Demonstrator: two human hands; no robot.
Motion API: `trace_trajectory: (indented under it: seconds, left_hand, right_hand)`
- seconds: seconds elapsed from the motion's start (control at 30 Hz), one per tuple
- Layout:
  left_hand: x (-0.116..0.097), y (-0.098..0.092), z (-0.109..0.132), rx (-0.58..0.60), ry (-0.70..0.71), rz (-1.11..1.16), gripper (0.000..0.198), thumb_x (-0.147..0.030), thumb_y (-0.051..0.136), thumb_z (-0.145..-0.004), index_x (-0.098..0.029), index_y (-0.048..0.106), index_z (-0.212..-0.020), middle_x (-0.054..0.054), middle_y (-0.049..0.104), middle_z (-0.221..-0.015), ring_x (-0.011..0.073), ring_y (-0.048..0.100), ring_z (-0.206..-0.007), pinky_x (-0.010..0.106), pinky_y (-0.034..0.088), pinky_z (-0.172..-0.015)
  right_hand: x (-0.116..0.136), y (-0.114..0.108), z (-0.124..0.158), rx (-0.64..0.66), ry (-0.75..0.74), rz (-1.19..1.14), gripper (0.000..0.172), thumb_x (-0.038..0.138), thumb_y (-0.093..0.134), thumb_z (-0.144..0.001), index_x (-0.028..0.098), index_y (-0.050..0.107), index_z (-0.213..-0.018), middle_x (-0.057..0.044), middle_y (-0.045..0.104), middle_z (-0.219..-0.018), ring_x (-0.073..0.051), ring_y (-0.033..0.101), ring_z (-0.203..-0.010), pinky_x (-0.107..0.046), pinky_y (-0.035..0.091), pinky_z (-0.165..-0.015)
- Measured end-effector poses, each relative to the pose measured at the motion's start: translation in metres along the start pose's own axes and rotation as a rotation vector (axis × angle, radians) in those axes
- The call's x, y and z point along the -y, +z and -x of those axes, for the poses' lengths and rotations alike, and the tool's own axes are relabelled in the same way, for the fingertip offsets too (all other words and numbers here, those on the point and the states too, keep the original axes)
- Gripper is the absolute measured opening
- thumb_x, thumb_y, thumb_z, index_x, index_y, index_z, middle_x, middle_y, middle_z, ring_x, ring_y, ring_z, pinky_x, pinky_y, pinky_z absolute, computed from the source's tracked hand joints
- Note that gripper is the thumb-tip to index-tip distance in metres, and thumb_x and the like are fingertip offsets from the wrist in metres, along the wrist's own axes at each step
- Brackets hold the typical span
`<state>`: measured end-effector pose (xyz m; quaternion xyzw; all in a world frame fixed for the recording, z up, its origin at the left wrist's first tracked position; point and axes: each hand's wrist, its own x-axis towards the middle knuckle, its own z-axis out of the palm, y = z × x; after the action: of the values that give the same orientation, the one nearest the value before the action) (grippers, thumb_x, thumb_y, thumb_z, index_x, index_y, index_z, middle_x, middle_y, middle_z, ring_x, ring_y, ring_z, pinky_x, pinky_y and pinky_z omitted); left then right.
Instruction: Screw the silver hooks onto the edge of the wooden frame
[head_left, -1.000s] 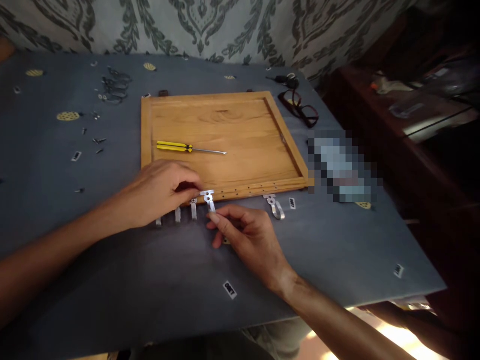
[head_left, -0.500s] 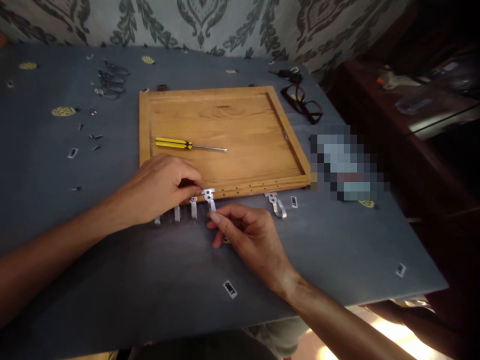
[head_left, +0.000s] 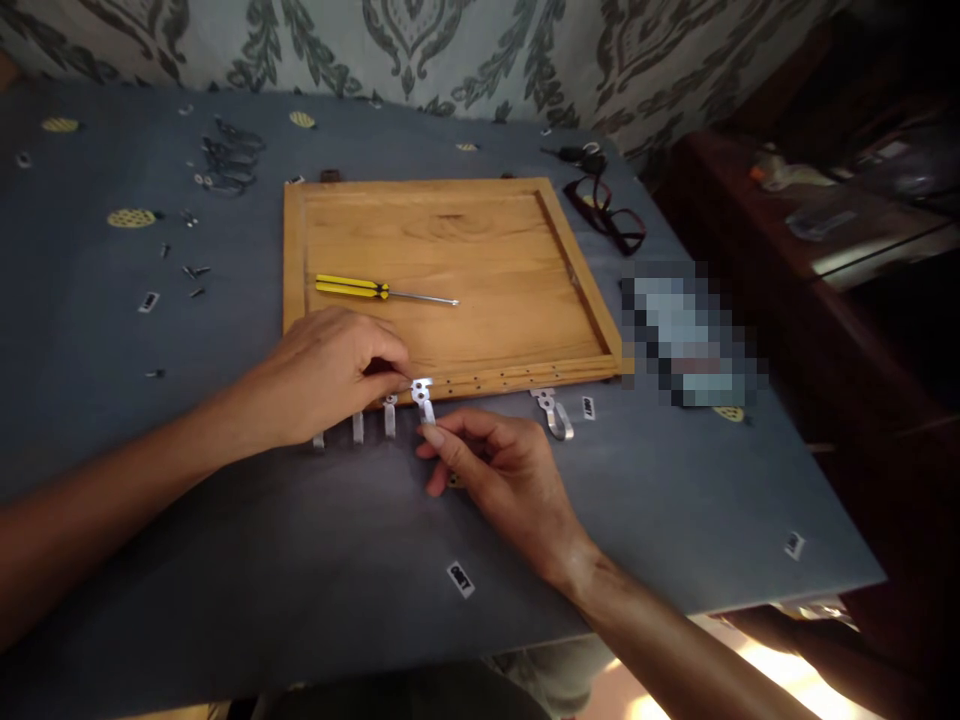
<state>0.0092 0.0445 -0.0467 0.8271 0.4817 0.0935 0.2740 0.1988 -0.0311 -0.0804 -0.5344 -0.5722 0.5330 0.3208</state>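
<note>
A yellow-handled screwdriver (head_left: 352,287) lies on the wooden framed panel (head_left: 450,235), its tip pointing right. At the panel's near edge is a silver metal hook (head_left: 421,395), its holed plate against the drilled wood. My left hand (head_left: 337,375) pinches the left side of that plate between thumb and forefinger; its other fingers are tucked away. My right hand (head_left: 499,470) closes thumb and fingers on the hook's lower end. Several similar hooks (head_left: 390,418) hang along the edge to the left, partly behind my left hand. Another hook (head_left: 553,412) lies by the edge on the right.
Several more hooks (head_left: 227,160) are heaped at the back left, with small screws (head_left: 196,271) scattered nearer. Keys (head_left: 577,154) and glasses (head_left: 606,215) lie beyond the panel's right side, and a blurred-out object (head_left: 686,335) is nearer. The grey cloth-covered table (head_left: 337,580) ends at the right.
Both hands stay at the same hook, which has barely moved. The view has shifted slightly; the screwdriver lies as before.
</note>
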Motion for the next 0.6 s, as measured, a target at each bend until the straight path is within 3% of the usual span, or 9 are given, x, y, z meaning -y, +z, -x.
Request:
trace_trajectory:
  seconds: [0.6]
  left_hand:
    - [0.0019, 0.0054, -0.0009, -0.024, 0.066, 0.012, 0.026, -0.01, 0.061, -0.081, -0.016, 0.053, -0.058, -0.003, 0.056, -0.064, 0.0089, 0.043, -0.061, 0.03, 0.021, -0.06]
  right_hand:
    - [0.0009, 0.0028, 0.0015, -0.032, 0.065, -0.076, 0.02, 0.039, 0.07, -0.086, 0.021, 0.073, -0.077, 0.001, 0.07, -0.059, -0.011, 0.063, -0.048, -0.024, 0.05, -0.049]
